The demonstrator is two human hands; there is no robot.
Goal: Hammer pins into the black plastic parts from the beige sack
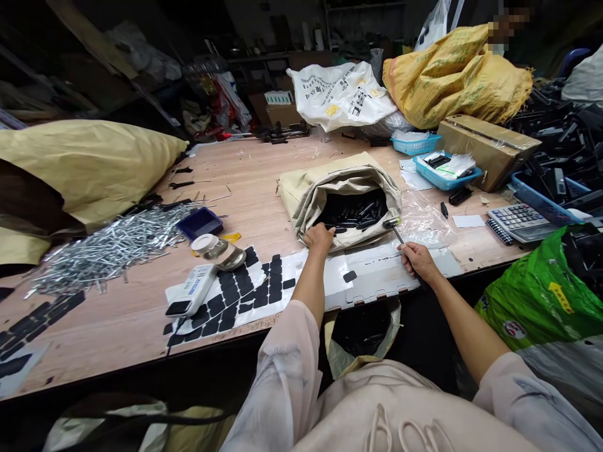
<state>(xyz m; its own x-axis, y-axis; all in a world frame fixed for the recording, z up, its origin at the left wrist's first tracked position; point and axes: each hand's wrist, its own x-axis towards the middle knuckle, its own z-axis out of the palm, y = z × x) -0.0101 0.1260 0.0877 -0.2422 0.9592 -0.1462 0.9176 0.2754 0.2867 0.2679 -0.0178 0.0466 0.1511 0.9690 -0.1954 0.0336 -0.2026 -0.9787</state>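
A beige woven sack [301,198] lies on the table with its mouth facing me. Inside it are many small black parts [360,212]. My left hand [319,237] is closed at the left front of the sack's rim; a bit of black shows by its fingertips, but what it grips is hidden. In my right hand [417,260], closed around the handle, is a small hammer [399,235] with a thin metal shaft. Its head sits at the right front edge of the sack's mouth. White cardboard [377,276] lies beneath, with a black pad [350,276] on it.
Left are a heap of metal rods [117,242], a dark blue tray [200,223], a glass jar [219,251], a white device [192,290] and black pad sheets [235,289]. Right are a calculator [521,220], blue baskets [447,179], a cardboard box [494,147] and a green bag [527,282].
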